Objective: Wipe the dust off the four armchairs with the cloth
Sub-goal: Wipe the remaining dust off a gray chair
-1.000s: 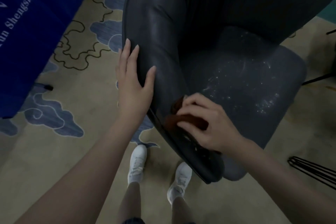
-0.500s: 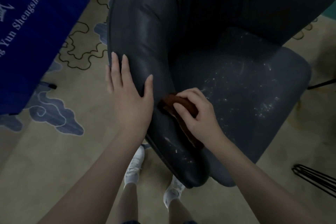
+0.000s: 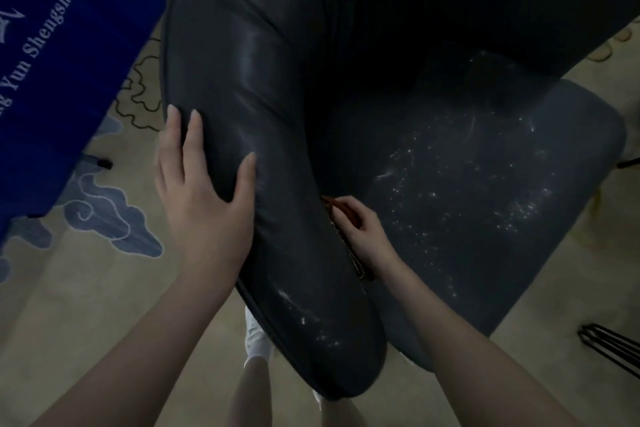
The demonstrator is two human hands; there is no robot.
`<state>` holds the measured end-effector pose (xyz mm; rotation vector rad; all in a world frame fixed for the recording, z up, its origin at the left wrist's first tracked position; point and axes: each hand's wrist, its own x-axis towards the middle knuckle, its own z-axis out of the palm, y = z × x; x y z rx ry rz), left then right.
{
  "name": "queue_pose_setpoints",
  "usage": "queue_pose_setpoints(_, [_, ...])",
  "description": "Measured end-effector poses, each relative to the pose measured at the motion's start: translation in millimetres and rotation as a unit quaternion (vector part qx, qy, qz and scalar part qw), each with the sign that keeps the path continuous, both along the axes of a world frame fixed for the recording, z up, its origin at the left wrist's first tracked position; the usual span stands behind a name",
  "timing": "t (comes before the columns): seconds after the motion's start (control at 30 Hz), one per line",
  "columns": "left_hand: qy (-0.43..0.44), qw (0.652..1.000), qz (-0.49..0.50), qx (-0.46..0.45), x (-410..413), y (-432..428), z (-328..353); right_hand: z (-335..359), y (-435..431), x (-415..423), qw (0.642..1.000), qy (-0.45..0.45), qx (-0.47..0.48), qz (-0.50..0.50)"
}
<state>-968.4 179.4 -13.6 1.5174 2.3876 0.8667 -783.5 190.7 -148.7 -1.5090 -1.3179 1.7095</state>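
The person is leaning over a dark leather armchair (image 3: 398, 28), and both bare forearms are reaching in from the bottom of the view. The left hand (image 3: 204, 198) is lying flat on the outer side of the near armrest (image 3: 287, 218), its fingers straight and its thumb spread across the top of the padding. The right hand (image 3: 363, 236) is curling its fingers round a brown cloth (image 3: 337, 215) and pressing it against the inner face of that armrest, just where the armrest is meeting the seat cushion (image 3: 485, 191). Most of the cloth is hidden behind the armrest's edge, so its shape is hard to make out. Pale dust specks are showing across the cushion and on the armrest's front end. A white shoe (image 3: 256, 340) is standing on the cloud-patterned carpet (image 3: 86, 288) below, and a blue banner (image 3: 41, 62) is hanging at the left.
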Motion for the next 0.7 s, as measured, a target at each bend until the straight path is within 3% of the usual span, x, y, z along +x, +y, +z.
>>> queue_pose_setpoints(0.43, [-0.005,1.0,0.0,-0.001,0.0,-1.7,0.0,-85.9,-31.1,16.2,0.986,-0.073,-0.125,0.086])
queue_pose_setpoints(0.7, [0.001,1.0,-0.002,-0.006,-0.7,-1.7,1.1,-82.5,-35.5,17.4,0.984,-0.052,-0.158,0.068])
